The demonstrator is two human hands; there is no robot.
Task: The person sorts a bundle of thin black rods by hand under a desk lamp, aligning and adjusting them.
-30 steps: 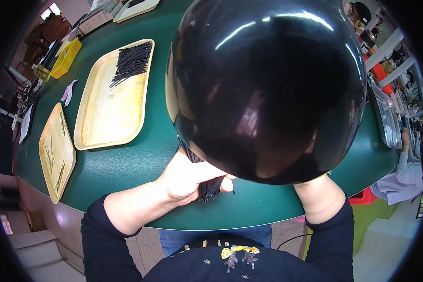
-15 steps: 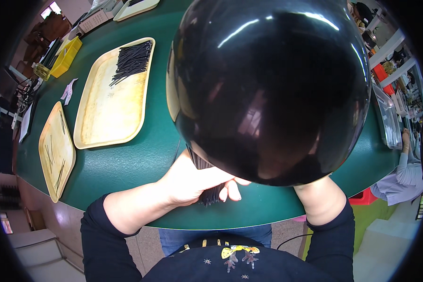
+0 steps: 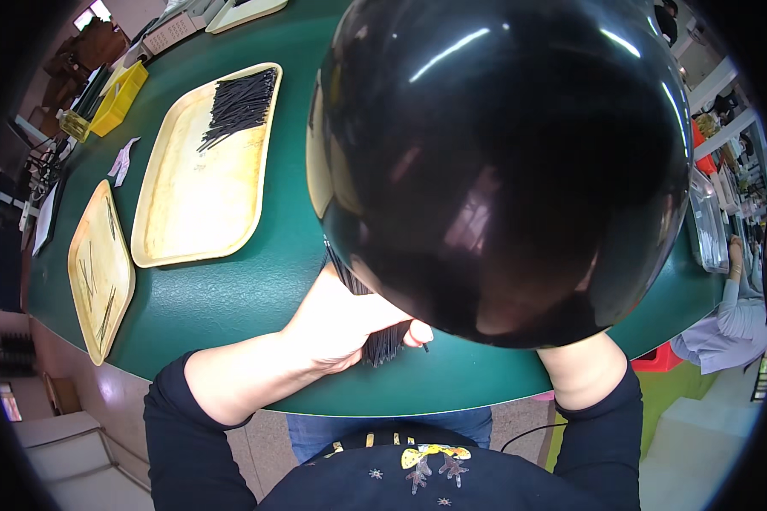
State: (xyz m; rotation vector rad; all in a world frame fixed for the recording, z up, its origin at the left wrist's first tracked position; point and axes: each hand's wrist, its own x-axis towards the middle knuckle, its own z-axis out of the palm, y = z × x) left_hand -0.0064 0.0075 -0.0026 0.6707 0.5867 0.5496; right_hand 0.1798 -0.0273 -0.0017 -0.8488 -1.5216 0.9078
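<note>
The left hand (image 3: 341, 319) is closed around a bundle of thin black sticks (image 3: 382, 341) at the near edge of the round green bench (image 3: 230, 298); the bundle's lower end pokes out below the fingers, its upper end runs up under a large glossy black dome (image 3: 503, 162) that fills the middle of the view. The right hand is hidden behind that dome; only its forearm (image 3: 584, 370) shows, so I cannot tell whether it is open or closed. Two pale yellow plastic trays are in full view to the left: a large one (image 3: 200, 196) carrying a pile of black sticks (image 3: 239, 102) at its far end, and a smaller one (image 3: 98, 268) nearer the left edge with a few loose sticks. A yellow bin (image 3: 119, 98) sits far left.
</note>
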